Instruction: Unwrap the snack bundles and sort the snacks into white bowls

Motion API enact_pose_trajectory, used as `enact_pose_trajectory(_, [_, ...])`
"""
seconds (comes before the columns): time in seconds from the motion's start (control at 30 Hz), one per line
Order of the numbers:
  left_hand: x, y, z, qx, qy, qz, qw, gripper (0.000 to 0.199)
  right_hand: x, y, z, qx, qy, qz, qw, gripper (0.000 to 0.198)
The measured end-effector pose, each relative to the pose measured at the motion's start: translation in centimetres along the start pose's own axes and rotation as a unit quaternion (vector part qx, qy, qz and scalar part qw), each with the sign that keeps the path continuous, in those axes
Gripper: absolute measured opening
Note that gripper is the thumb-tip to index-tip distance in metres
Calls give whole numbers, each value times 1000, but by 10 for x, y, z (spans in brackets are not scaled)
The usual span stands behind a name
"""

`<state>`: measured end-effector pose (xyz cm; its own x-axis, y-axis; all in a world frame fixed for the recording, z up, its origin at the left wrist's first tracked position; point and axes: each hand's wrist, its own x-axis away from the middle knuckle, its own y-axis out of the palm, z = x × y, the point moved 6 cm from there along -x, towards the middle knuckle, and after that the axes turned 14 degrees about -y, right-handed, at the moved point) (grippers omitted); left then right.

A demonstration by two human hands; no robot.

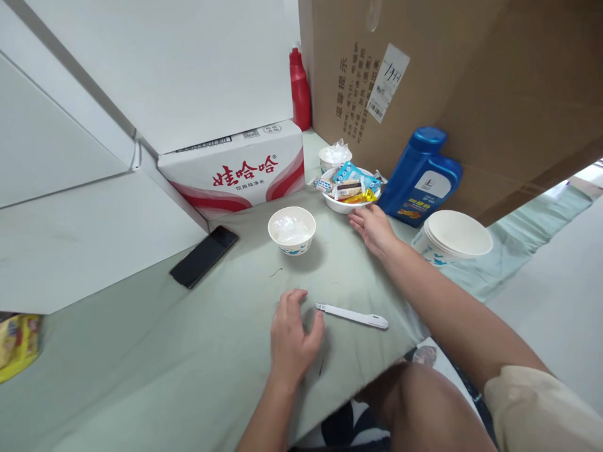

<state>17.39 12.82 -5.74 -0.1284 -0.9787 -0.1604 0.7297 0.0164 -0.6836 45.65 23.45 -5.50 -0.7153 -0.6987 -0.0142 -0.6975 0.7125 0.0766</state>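
Observation:
My right hand (373,230) reaches to the near rim of a white bowl (335,204) heaped with wrapped snacks (351,185). Its fingers are stretched out, and I see nothing held in them. My left hand (296,333) rests low over the cloth with thumb and fingers apart, holding nothing. Just right of its fingertips lies a slim white utility knife (353,314). Beyond the left hand stands a paper bowl (292,243) with clear crumpled plastic inside. Another paper bowl (325,164) with plastic in it stands behind the snack bowl.
A blue jug (419,179) and stacked paper bowls (452,235) stand at the right. Behind are a large cardboard box (452,81), a red bottle (300,91) and a white-and-red carton (235,176). A black phone (204,256) lies left, a yellow packet (19,345) farther left.

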Motion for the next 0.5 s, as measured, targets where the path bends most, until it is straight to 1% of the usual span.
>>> enact_pose_trajectory(0.07, [0, 0, 0, -4, 0, -1, 1000, 28, 0, -7, -4, 33, -30, 33, 998, 41])
enact_pose_trajectory(0.1, [0, 0, 1, -6, 1, -1, 1000, 28, 3, -9, -8, 53, -60, 42, 996, 44])
enact_pose_trajectory(0.13, [0, 0, 1, -9, 2, 0, 1000, 28, 5, -7, -16, 85, -110, 28, 990, 44])
enact_pose_trajectory(0.17, [0, 0, 1, -11, 4, 1, 1000, 27, 8, 1, -26, 134, -182, -10, 974, 42])
enact_pose_trajectory(0.2, [0, 0, 1, -14, 7, 0, 1000, 27, 12, 15, -37, 198, -266, -69, 941, 38])
enact_pose_trajectory(0.23, [0, 1, 1, -17, 9, 0, 1000, 26, 15, 33, -46, 272, -345, -136, 888, 34])
enact_pose_trajectory(0.27, [0, 1, 1, -20, 11, 1, 1000, 26, 18, 52, -52, 348, -411, -201, 818, 32])
enact_pose_trajectory(0.3, [0, 1, 1, -22, 14, 2, 1000, 26, 17, 69, -54, 415, -445, -247, 754, 32])
enact_pose_trajectory(0.33, [0, 1, 1, -23, 19, 5, 1000, 26, 12, 83, -54, 469, -452, -279, 706, 34])
enact_pose_trajectory(0.37, [0, 1, 1, -23, 24, 7, 999, 25, 5, 94, -54, 514, -445, -304, 667, 38])
enact_pose_trajectory(0.4, [0, 0, 1, -22, 29, 9, 999, 25, -4, 101, -56, 548, -434, -321, 639, 43])
enact_pose_trajectory(0.43, [0, 0, 1, -20, 35, 10, 999, 25, -11, 106, -58, 572, -424, -332, 618, 48])
enact_pose_trajectory(0.47, [1, -1, 1, -17, 39, 10, 999, 25, -18, 109, -62, 588, -420, -334, 606, 51])
enact_pose_trajectory(0.5, [1, -1, 1, -16, 42, 8, 999, 25, -25, 109, -68, 598, -416, -325, 603, 53])
